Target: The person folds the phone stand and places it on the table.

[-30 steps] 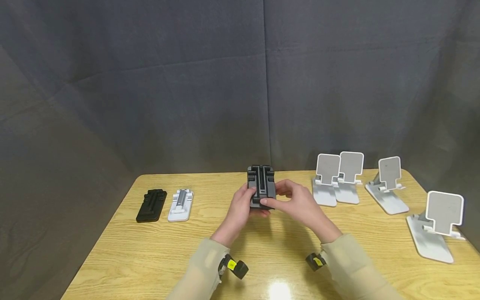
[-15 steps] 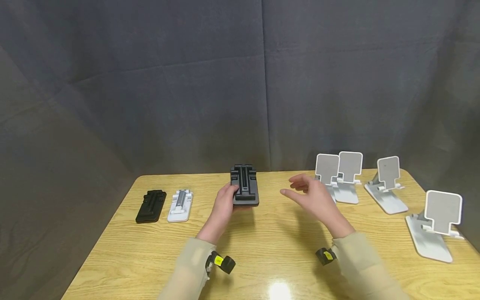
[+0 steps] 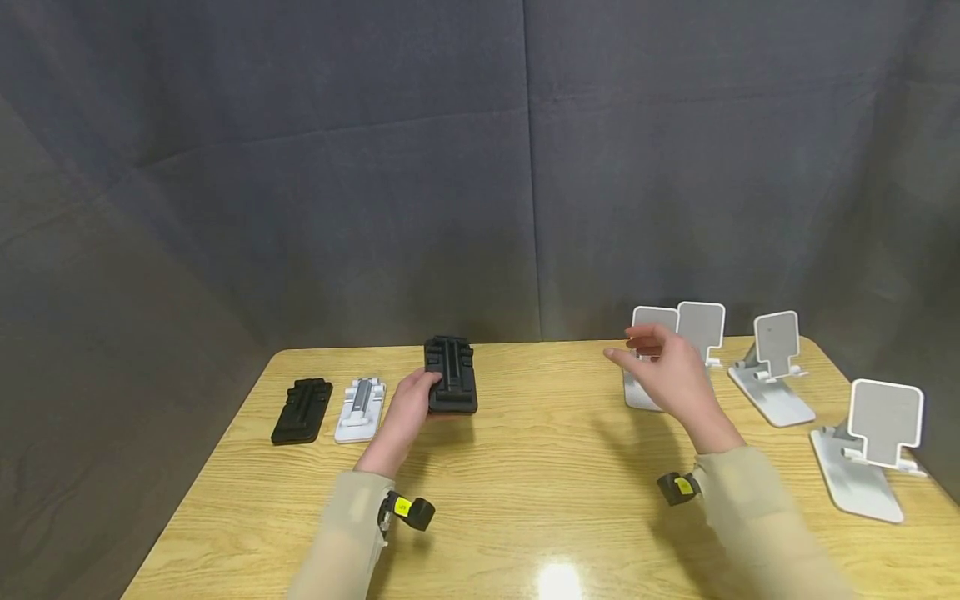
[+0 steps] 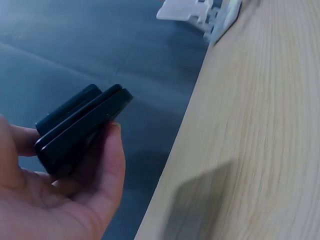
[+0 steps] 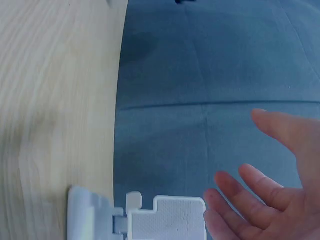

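Note:
A folded black stand (image 3: 452, 377) is gripped in my left hand (image 3: 405, 414), thumb on its top face and the other fingers beneath; the left wrist view shows the dark stand (image 4: 80, 125) edge-on, raised above the table. My right hand (image 3: 678, 379) is empty, its fingers loosely bent and thumb apart, in front of the white stands at the right. In the right wrist view a white stand (image 5: 172, 217) appears beyond the fingers of that hand (image 5: 270, 200).
On the wooden table (image 3: 525, 483), another folded black stand (image 3: 302, 412) and a folded white stand (image 3: 361, 410) lie at the left. Several unfolded white stands, one farther back (image 3: 776, 346) and one nearest (image 3: 885, 425), stand at the right. A dark curtain (image 3: 375, 167) hangs behind.
My right hand has let go of the black stand and moved right, toward the white stands. My left hand has carried the black stand to the left.

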### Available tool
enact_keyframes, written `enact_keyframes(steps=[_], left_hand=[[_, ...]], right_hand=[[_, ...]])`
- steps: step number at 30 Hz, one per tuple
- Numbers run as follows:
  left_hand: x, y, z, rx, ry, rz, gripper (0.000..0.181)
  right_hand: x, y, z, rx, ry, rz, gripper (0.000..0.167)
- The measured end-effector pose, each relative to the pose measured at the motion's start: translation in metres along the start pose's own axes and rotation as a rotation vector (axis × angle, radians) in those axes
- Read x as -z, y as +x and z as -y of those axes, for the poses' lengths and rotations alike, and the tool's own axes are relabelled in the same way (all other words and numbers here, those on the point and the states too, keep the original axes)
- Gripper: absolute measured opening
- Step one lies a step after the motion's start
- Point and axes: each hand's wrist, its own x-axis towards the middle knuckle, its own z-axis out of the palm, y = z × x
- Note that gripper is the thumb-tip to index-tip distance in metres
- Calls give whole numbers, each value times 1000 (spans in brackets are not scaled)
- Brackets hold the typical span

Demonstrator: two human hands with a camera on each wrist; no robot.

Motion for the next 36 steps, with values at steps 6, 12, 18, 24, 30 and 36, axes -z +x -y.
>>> enact_keyframes(steps=[6, 12, 18, 24, 30, 36], left_hand=[[24, 2, 4, 51, 127, 10, 47], [37, 2, 13, 110, 185, 46, 49], [45, 2, 21, 132, 276, 62, 47], [52, 3, 24, 150, 341, 68, 45], [55, 3, 24, 173, 367, 84, 44], [60, 3, 22, 175, 540, 19, 32]], right_hand=[[8, 3, -7, -30, -52, -48, 51], [13, 4, -13, -52, -85, -67, 52], [22, 9, -14, -57, -103, -72, 53], [30, 12, -15, -60, -125, -88, 52], [35, 16, -17, -69, -152, -106, 54], [39, 23, -21, -112, -154, -99, 61]])
